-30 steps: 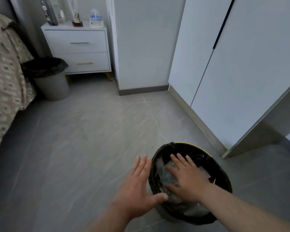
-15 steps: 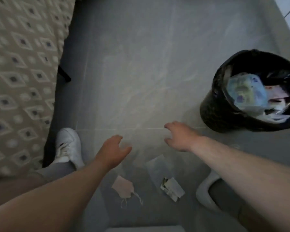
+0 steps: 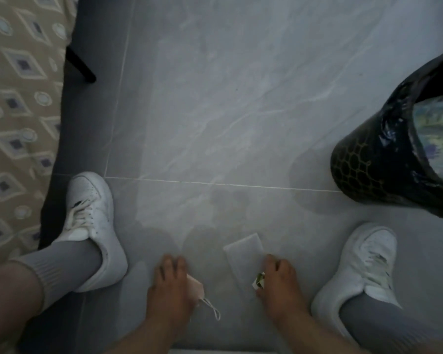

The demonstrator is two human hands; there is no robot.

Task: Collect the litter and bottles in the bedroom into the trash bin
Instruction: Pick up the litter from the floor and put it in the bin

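A pale pink face mask (image 3: 196,287) lies on the grey floor between my feet, its ear loop (image 3: 213,309) trailing to the right. My left hand (image 3: 170,284) is pressed down over it with fingers curled on it. A small white and green wrapper (image 3: 259,280) sits under the fingers of my right hand (image 3: 279,282), which curl around it. A flat clear plastic wrapper (image 3: 243,252) lies between the two hands. The black trash bin (image 3: 363,162) with a black liner stands at the right, with colourful packaging (image 3: 435,134) inside.
A bed with a patterned beige cover (image 3: 18,111) runs along the left, its black leg (image 3: 81,63) on the floor. My white shoes, the left one (image 3: 92,221) and the right one (image 3: 363,259), stand either side of the litter.
My view has dropped from the bin to the floor. Both hands moved down and toward me, the left onto the mask and the right onto the small wrapper.
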